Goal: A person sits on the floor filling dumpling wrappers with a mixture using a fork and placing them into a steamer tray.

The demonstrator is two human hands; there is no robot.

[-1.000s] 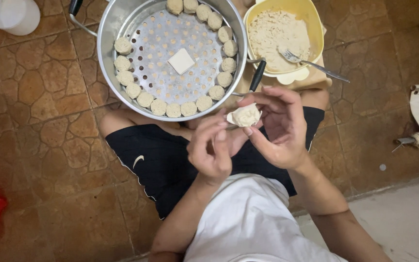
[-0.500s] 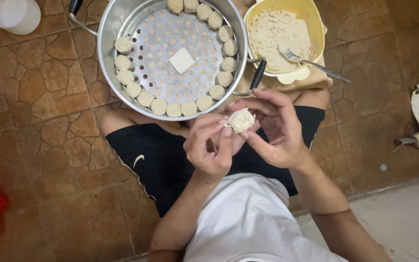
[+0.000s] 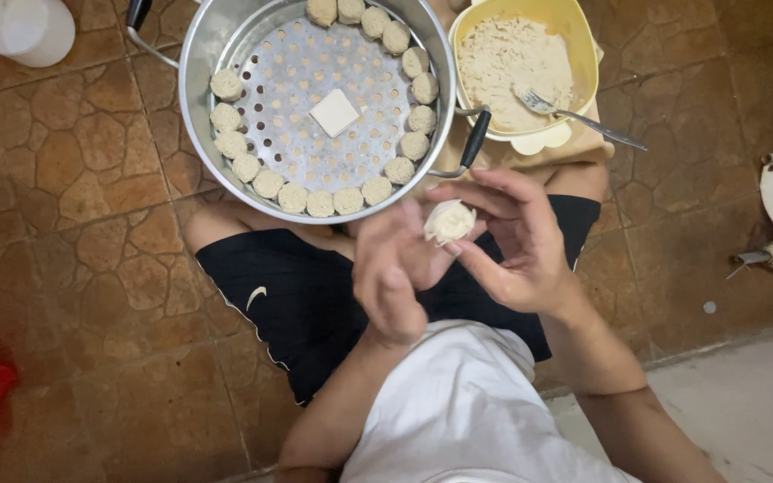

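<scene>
I see a home kitchen floor: brown stone-pattern tiles (image 3: pixel 73 170) underfoot, a metal steamer pot (image 3: pixel 315 107) ringed with dumplings, and a yellow bowl of filling (image 3: pixel 521 63) with a fork (image 3: pixel 574 112) set directly on the ground.

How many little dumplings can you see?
19. A ring of dumplings, 18 of them, lines the steamer tray edge. One held dumpling sits between the left hand and right hand. The picture cuts off the tray's top, so more may be hidden.
</scene>
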